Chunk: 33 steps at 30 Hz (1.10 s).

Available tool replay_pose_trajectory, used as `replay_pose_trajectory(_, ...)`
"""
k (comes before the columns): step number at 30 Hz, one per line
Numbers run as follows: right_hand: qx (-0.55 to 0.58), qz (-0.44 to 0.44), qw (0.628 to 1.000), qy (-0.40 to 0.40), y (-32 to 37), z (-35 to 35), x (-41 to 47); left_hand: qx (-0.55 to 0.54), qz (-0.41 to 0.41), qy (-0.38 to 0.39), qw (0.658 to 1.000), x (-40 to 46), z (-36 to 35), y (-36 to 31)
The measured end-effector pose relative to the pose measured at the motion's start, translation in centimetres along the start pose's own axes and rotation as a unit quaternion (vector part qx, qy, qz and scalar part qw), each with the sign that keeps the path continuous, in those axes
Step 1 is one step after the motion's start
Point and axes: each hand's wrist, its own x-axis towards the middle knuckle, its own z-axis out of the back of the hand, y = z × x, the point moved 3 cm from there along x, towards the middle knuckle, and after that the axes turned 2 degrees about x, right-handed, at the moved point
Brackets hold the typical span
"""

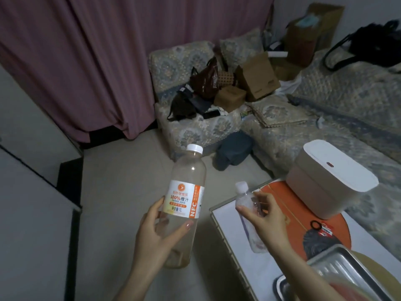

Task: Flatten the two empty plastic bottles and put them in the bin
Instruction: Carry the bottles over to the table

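Note:
My left hand point(156, 235) grips a large clear orange-juice bottle point(186, 183) with a white cap and an orange-and-white label, held upright over the floor. Its body looks round and uncrushed. My right hand point(263, 218) holds a small clear plastic bottle point(246, 198) with a white cap, tilted, above the near left corner of the low table point(230, 222). A white bin point(332, 181) with a closed lid and a small red mark stands on the table, to the right of and beyond my right hand.
A metal tray point(338, 272) lies at the table's near right. A black ring and a small red item point(321, 227) lie on the table's orange circle. A patterned sofa point(195, 127) loaded with boxes and bags stands behind, with a blue bag point(234, 151) on the floor.

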Motion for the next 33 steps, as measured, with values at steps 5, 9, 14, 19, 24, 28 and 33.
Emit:
replay_pose_trajectory(5,-0.035,-0.042,0.996,-0.072,-1.8,-3.4,7.5,0.021,-0.034,0.076,0.996,12.9,-3.6,0.3)
replay_pose_trajectory(9,-0.034,-0.083,0.98,-0.18,-2.9,-5.5,12.0,0.031,-0.09,0.194,0.976,23.2,-7.8,-1.3)
replay_pose_trajectory(14,-0.039,-0.138,0.935,-0.326,-2.9,-6.9,13.7,0.105,-0.185,0.302,0.93,32.7,-10.0,-3.7)
replay_pose_trajectory(19,-0.018,-0.194,0.878,-0.437,-3.8,-8.3,13.6,0.15,-0.213,0.418,0.87,37.9,-15.0,-4.1)
replay_pose_trajectory(24,-0.004,-0.233,0.803,-0.549,-6.4,-7.5,14.9,0.204,-0.255,0.502,0.801,42.0,-21.8,-4.6)
replay_pose_trajectory(28,0.018,-0.28,0.739,-0.613,-9.0,-6.3,17.3,0.218,-0.28,0.537,0.766,46.0,-27.6,-5.9)
replay_pose_trajectory(33,0.04,-0.346,0.653,-0.672,-10.4,-5.3,19.1,0.231,-0.279,0.601,0.712,48.1,-34.8,-6.8)
